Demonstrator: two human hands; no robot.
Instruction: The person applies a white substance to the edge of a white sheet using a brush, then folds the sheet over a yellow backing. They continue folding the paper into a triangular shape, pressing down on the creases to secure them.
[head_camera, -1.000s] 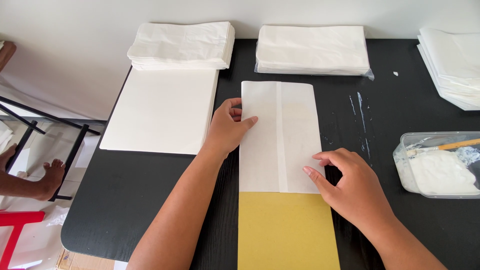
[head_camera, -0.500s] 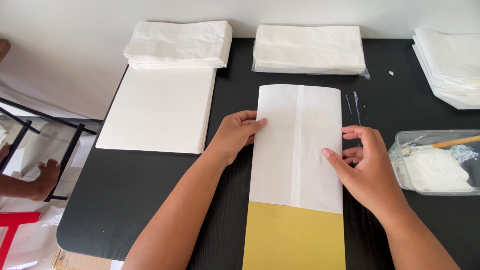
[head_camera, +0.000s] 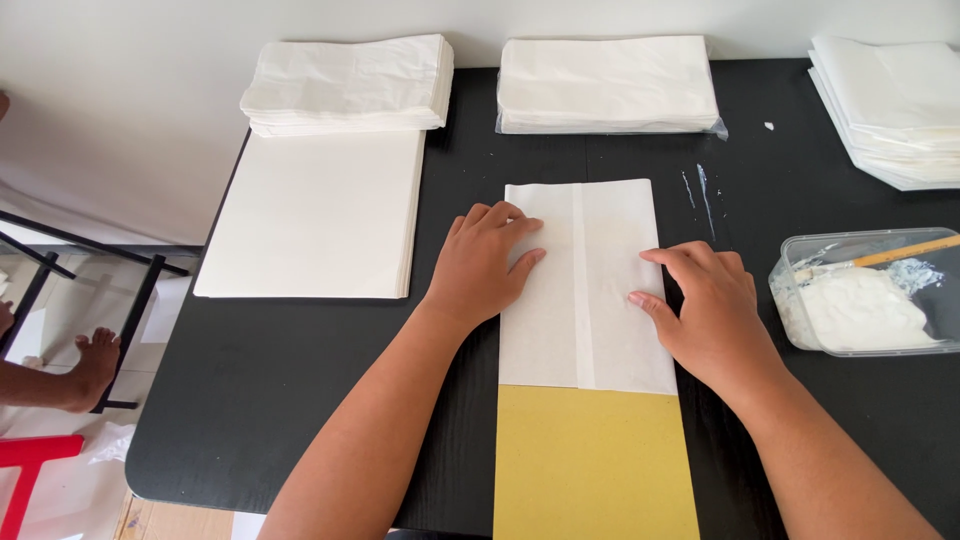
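Observation:
A folded white paper sheet (head_camera: 590, 290) with a centre seam lies on the black table (head_camera: 300, 400), its lower end overlapping a yellow sheet (head_camera: 590, 465). My left hand (head_camera: 485, 265) rests flat on the white paper's left half, fingers spread. My right hand (head_camera: 705, 305) presses on the paper's right edge, fingers pointing left. Neither hand grips anything.
Stacks of white paper bags sit at the back left (head_camera: 345, 85), back centre (head_camera: 605, 85) and far right (head_camera: 890, 105). A large flat white paper pile (head_camera: 315, 215) lies left. A clear tub of white paste with a wooden stick (head_camera: 865, 295) stands right. Another person's foot (head_camera: 90, 365) shows on the floor.
The white paper has been smoothed and straightened on the yellow sheet. My right hand slid from the lower right up, then back to the paper's right edge; my left hand stayed on its left half.

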